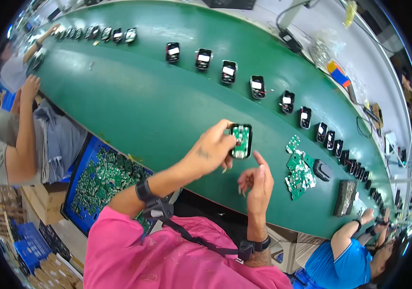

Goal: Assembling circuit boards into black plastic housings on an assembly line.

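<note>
My left hand (pixel 209 148) is closed around a small black plastic housing (pixel 250 139) above the green table. A green circuit board (pixel 241 135) with white parts lies inside the housing, facing up. Just right of it, slightly nearer to me, hovers my right hand (pixel 258 185), its fingers apart and nothing visible in them. Beyond my right hand a loose pile of small green circuit boards (pixel 300 169) rests on the table, beside a dark rounded plastic piece (pixel 322 170).
A curved line of black housings with white labels (pixel 228 72) runs along the green table (pixel 133 91). A blue crate (pixel 81 166) full of circuit boards stands at lower left. A dark block (pixel 344 198) lies at right. People sit left and right (pixel 340 260).
</note>
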`<action>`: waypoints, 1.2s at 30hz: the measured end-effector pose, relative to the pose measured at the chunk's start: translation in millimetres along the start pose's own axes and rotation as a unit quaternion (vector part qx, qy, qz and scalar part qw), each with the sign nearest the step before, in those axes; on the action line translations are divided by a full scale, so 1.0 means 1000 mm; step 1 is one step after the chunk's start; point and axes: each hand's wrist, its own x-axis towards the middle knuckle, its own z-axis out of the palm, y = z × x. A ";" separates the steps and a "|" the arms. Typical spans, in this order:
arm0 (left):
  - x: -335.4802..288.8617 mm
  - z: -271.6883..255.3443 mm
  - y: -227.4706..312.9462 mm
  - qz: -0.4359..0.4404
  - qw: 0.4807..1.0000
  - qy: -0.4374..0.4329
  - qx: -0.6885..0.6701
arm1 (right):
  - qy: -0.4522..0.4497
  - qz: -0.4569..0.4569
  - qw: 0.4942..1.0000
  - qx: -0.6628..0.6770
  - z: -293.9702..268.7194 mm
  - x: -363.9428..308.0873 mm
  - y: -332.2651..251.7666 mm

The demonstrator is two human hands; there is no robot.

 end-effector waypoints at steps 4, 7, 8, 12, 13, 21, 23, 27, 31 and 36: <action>-0.026 0.019 -0.010 0.171 0.964 0.042 0.198 | -0.013 -0.023 0.999 0.024 0.017 0.008 -0.032; -0.031 0.029 -0.014 0.245 0.934 0.076 0.248 | 0.006 -0.092 0.995 -0.022 0.022 0.016 -0.023; -0.030 0.030 -0.019 0.255 0.934 0.086 0.236 | 0.024 -0.105 0.994 -0.013 0.024 0.017 -0.022; -0.024 0.007 -0.012 0.182 0.960 0.073 0.198 | -0.022 -0.077 0.997 -0.023 0.035 0.027 -0.023; -0.018 -0.010 -0.018 0.189 0.959 0.086 0.193 | -0.046 -0.061 0.996 -0.040 0.040 0.030 -0.026; 0.096 -0.257 0.046 0.182 0.827 0.421 0.326 | -0.055 -0.247 0.944 -0.214 0.046 0.013 0.028; 0.126 -0.311 0.048 0.194 0.774 0.440 0.411 | -0.025 -0.159 0.967 -0.195 0.054 0.021 0.019; 0.176 -0.342 0.049 0.196 0.752 0.434 0.456 | -0.023 -0.212 0.950 -0.226 0.052 0.022 0.023; 0.186 -0.358 0.045 0.229 0.745 0.440 0.446 | -0.019 -0.182 0.964 -0.193 0.052 0.019 0.023; 0.171 -0.298 0.058 0.313 0.675 0.330 0.581 | 0.014 -0.189 0.965 -0.183 0.048 0.021 0.027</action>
